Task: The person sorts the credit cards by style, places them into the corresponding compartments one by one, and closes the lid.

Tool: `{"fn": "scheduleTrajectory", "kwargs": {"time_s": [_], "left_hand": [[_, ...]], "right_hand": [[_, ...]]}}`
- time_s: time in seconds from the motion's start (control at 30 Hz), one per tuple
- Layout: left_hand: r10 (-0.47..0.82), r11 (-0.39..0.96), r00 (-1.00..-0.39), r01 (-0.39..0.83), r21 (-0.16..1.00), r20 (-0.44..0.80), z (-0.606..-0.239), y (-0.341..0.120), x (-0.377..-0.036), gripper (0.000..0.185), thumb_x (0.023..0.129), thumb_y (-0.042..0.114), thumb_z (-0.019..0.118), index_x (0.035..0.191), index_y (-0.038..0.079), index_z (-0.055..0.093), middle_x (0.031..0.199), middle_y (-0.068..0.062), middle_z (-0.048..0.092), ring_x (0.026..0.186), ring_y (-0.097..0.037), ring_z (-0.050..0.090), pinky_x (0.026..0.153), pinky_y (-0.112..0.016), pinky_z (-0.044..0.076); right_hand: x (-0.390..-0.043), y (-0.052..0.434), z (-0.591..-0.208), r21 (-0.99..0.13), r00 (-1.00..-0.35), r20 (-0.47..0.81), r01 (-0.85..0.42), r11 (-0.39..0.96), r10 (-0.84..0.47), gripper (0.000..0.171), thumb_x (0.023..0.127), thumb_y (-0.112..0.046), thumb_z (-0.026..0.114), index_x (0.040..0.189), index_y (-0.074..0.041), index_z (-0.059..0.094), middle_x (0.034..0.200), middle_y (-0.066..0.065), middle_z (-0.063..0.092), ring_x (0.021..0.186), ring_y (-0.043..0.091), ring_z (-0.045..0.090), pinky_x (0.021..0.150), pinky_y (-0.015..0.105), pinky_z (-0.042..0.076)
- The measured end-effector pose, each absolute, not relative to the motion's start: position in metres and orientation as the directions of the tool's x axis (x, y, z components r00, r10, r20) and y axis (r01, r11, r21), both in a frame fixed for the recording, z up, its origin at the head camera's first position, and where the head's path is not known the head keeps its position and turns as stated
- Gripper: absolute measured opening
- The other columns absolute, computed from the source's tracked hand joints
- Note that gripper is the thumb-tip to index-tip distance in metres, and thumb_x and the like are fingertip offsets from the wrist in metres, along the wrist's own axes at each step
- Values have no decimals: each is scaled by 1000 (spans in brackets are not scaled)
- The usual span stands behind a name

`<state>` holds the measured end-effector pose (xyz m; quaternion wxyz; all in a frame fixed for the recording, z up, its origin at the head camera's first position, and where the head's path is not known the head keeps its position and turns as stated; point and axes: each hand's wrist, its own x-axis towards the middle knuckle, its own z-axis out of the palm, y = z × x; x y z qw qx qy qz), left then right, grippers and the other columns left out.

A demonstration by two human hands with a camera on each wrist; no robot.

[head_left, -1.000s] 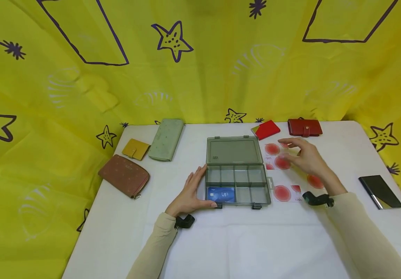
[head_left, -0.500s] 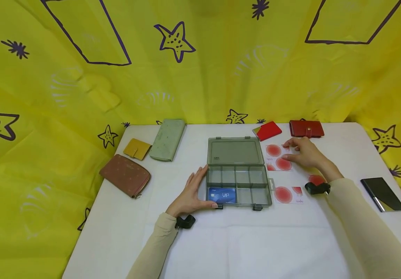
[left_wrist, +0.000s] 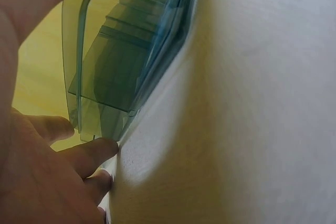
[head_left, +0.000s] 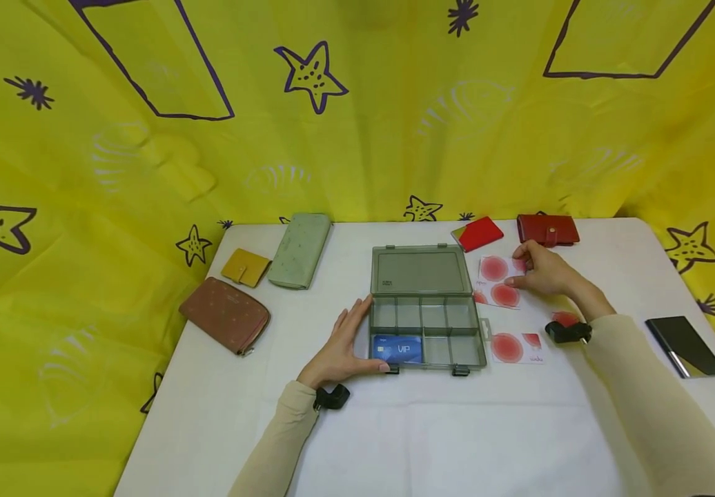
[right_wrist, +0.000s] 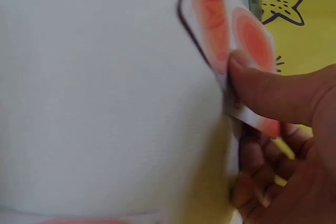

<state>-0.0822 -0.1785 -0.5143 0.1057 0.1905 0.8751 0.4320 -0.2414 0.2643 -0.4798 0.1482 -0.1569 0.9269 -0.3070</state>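
A yellow cloth backdrop (head_left: pixel 357 124) printed with purple stars hangs behind a white table (head_left: pixel 395 435). At the table's middle lies an open grey compartment box (head_left: pixel 426 324), its lid (head_left: pixel 418 269) laid flat toward the backdrop.

The left hand (head_left: pixel 341 345) rests against the box's left wall with fingers straight and spread, the thumb lying along the front edge; it curls round nothing. Just right of its thumb, in the front-left compartment, lies a blue VIP card (head_left: pixel 397 348).

The right hand (head_left: pixel 546 273) pinches the right edge of two white cards with red circles (head_left: pixel 499 281), thumb on top and fingers beneath, as the right wrist view shows (right_wrist: pixel 231 40); their edge is raised off the table there. These cards lie just right of the box's lid. Toward the person from this grip, another red-circle card (head_left: pixel 515 347) lies flat beside the box's front-right corner. Beyond the grip, near the backdrop, sit a red card holder (head_left: pixel 478 232) and a dark red wallet (head_left: pixel 547 228). Well to the right lies a black metal card case (head_left: pixel 685 345).

Far left of the left hand lie a yellow wallet (head_left: pixel 245 266), a pale green long wallet (head_left: pixel 299 249) and a brown zip wallet (head_left: pixel 224 314).
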Motion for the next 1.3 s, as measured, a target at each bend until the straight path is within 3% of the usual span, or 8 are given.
{"fn": "scheduleTrajectory", "kwargs": {"time_s": [0.2, 0.3, 0.47, 0.73, 0.87, 1.03, 1.17, 1.3], "left_hand": [[418, 562, -908, 236, 793, -26, -515, -179, -81, 130, 79, 34, 95, 173, 21, 5, 180, -4, 12, 168, -22, 2, 137, -49, -3], [417, 560, -908, 235, 795, -26, -515, -179, -81, 130, 79, 34, 95, 173, 21, 5, 180, -3, 11, 168, -21, 2, 137, -49, -3], [426, 554, -905, 246, 795, -17, -515, -178, -82, 130, 79, 34, 95, 173, 18, 6, 180, -4, 11, 168, -24, 2, 136, -51, -3], [423, 556, -906, 244, 795, -19, -514, -179, -82, 130, 79, 33, 95, 173, 18, 6, 180, -4, 11, 168, -23, 2, 136, -50, -3], [422, 559, -906, 237, 795, -27, -514, -179, -82, 130, 80, 34, 95, 173, 19, 5, 180, -3, 10, 168, -21, 1, 137, -50, -3], [421, 564, -907, 238, 791, -27, -514, -180, -82, 130, 80, 35, 94, 173, 20, 5, 180, -3, 11, 168, -21, 1, 137, -49, -3], [423, 553, -906, 239, 798, -21, -515, -180, -83, 130, 80, 37, 94, 173, 21, 6, 180, -3, 11, 168, -24, 2, 136, -52, -2], [427, 551, -904, 230, 803, -34, -515, -179, -83, 130, 80, 36, 94, 173, 21, 5, 180, -2, 10, 168, -23, 1, 136, -51, -3]], "right_hand": [[-223, 264, -483, -685, -948, -11, -225, 693, -318, 40, 100, -9, 73, 130, 0, 48, 114, 25, 60, 100, 36, 62, 86, 32, 52], [-210, 265, -478, -736, -961, 96, -244, 632, -259, 33, 102, -3, 68, 132, -1, 52, 115, 25, 62, 89, 17, 72, 74, 18, 59], [-186, 263, -463, -845, -978, 128, -194, 498, -164, 42, 103, -3, 68, 143, -1, 57, 111, 9, 62, 74, -6, 73, 66, 17, 62], [-137, 238, -460, -954, -942, 39, -134, 267, -333, 62, 90, 5, 80, 148, 0, 56, 120, -15, 65, 87, 6, 73, 79, 16, 63], [-116, 220, -469, -907, -921, 92, -234, 349, -379, 60, 82, -2, 90, 137, 2, 64, 115, -17, 68, 86, 6, 69, 75, 14, 61], [-105, 202, -482, -798, -892, 180, -379, 469, -415, 62, 68, -12, 101, 125, -12, 75, 115, -2, 72, 92, 12, 61, 68, 21, 52], [-105, 194, -486, -733, -853, 220, -465, 496, -473, 66, 63, -20, 103, 123, -17, 76, 139, 12, 63, 126, 26, 53, 85, 19, 53], [-106, 195, -485, -712, -847, 208, -474, 517, -490, 74, 65, -25, 103, 131, -14, 72, 147, 17, 53, 132, 33, 48, 88, 24, 56]]}}
